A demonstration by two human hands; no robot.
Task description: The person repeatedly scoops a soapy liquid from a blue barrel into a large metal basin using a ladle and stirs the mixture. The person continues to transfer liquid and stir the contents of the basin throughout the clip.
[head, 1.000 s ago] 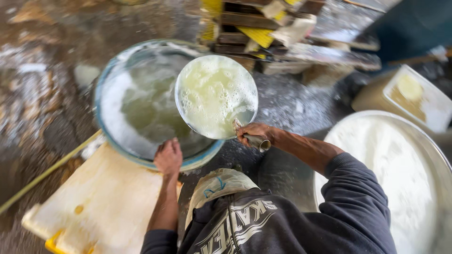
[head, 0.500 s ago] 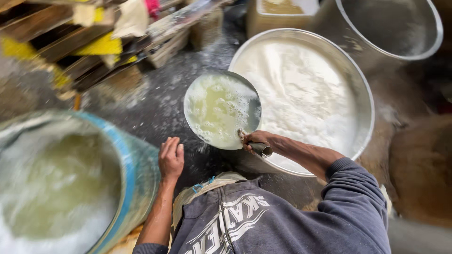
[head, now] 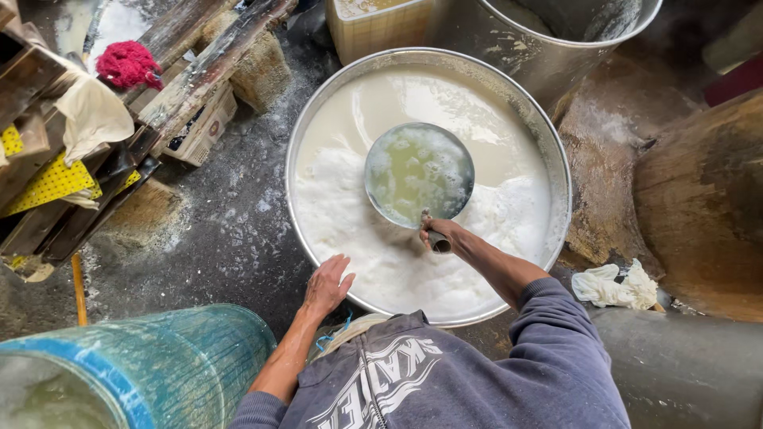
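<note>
My right hand [head: 442, 235] w/ grip clamped on round metal ladle [head: 419, 175] of yellowish liquid, over wide steel basin [head: 556, 151] of white curd; left hand [head: 327, 286], fingers apart, rests on rim.

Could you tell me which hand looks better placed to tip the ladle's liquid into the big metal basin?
Probably the right hand: it grips the ladle by its handle, over the metal basin. The left hand rests empty on the basin's rim.

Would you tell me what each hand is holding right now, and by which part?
The right hand grips the round scoop by its short handle at the near rim. The left hand holds nothing; it rests open on the metal basin rim.
</note>
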